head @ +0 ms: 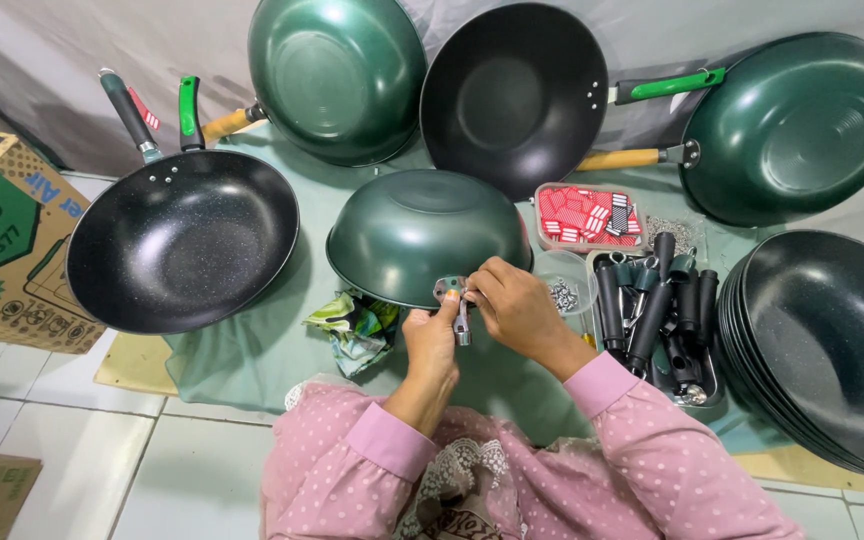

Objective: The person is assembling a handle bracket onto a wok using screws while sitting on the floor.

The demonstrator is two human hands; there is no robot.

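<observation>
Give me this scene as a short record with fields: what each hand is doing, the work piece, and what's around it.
Left hand: pinches a small metal tool at the pan's rim
Right hand: fingers on the metal bracket
Work piece: upside-down green pan, no handle
Right side: tray of black handles, stack of black pans
Left side: black speckled wok, cardboard box

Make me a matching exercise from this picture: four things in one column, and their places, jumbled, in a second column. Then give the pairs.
Things:
1. upturned green pan
2. tray of black handles
3. cardboard box
4. stack of black pans

Places:
A. far right edge
B. on the floor at far left
C. just right of the right hand
D. centre, above the left hand

Pairs: 1-D, 2-C, 3-B, 4-A
</observation>
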